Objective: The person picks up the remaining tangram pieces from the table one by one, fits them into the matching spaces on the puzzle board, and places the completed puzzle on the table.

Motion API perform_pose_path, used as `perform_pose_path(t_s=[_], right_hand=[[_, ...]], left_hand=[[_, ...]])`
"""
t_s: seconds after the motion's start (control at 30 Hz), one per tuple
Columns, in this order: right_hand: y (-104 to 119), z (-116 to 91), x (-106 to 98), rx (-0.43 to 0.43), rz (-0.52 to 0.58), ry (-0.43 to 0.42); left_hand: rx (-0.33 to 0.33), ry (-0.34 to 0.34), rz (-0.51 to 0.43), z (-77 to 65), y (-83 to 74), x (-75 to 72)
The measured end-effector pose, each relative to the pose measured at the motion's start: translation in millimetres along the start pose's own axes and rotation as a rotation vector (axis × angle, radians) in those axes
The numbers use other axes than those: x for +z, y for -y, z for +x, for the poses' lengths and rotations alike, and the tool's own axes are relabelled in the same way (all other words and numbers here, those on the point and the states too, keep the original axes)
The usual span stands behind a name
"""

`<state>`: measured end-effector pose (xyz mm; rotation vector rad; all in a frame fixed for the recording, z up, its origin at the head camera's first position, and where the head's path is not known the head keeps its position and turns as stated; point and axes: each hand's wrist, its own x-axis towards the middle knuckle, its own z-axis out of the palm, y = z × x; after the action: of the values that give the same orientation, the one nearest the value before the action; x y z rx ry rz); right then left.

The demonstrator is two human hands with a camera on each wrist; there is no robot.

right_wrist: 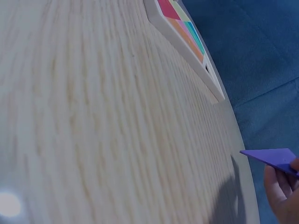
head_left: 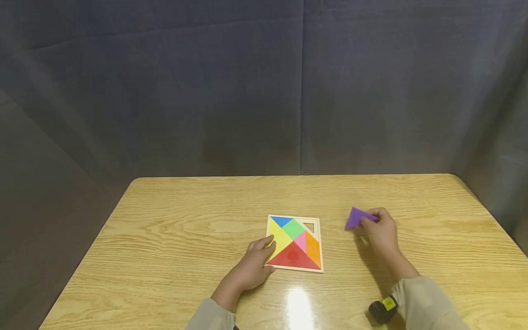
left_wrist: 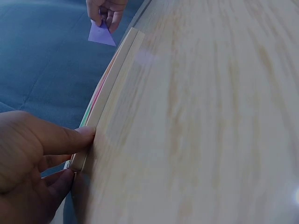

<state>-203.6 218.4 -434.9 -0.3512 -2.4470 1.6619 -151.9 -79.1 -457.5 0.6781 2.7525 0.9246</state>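
A square tangram board with a pale wooden frame lies flat on the table. In it sit a red triangle, a yellow triangle and several smaller coloured pieces. Its far right corner is a bare triangular recess with a dark cut-out. My left hand grips the board's near left corner, fingers over the yellow side and thumb along the near edge. To the right of the board, my right hand pinches a purple triangle between thumb and fingers, held above the table.
The wooden table has rounded far corners, with a dark curtain hanging behind and at both sides. A black wrist device with a yellow label sits at the right sleeve. Light glares off the near tabletop.
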Motion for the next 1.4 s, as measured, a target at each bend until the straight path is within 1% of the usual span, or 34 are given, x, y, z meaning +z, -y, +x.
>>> perform_pose_path(t_s=[0.13, 0.27, 0.37, 0.57, 0.73, 0.8, 0.93, 1.1, 1.23, 1.4], right_hand=[[2, -1, 1, 0.001, -0.006, 0.026], [4, -2, 5, 0.011, 0.028, 0.068], [5, -2, 9, 0.013, 0.063, 0.079], [9, -2, 19, 0.007, 0.145, 0.064], [12, -1, 28, 0.015, 0.22, 0.015], [13, -1, 31, 0.017, 0.264, 0.007], [16, -1, 35, 0.016, 0.313, 0.051], [17, -1, 41, 0.009, 0.299, 0.114], [17, 0, 44, -0.004, 0.251, 0.162], [18, 1, 50, -0.019, 0.188, 0.195]], left_hand=[[-0.001, 0.003, -0.001, -0.3, 0.2, 0.0], [-0.003, 0.005, -0.004, -0.1, 0.3, -0.2], [-0.003, 0.004, -0.004, -0.2, -0.2, -0.5], [-0.003, -0.002, 0.004, -0.6, -1.1, -1.3], [0.002, -0.002, 0.017, -0.2, -1.4, -1.3], [0.005, -0.004, 0.025, 0.1, -1.6, -1.3], [0.004, -0.005, 0.045, 0.2, -2.4, -1.7], [0.007, 0.002, 0.075, 0.9, -3.1, -2.3], [0.005, 0.007, 0.084, 0.8, -4.0, -3.3], [0.004, 0.003, 0.089, 0.6, -4.5, -4.7]])
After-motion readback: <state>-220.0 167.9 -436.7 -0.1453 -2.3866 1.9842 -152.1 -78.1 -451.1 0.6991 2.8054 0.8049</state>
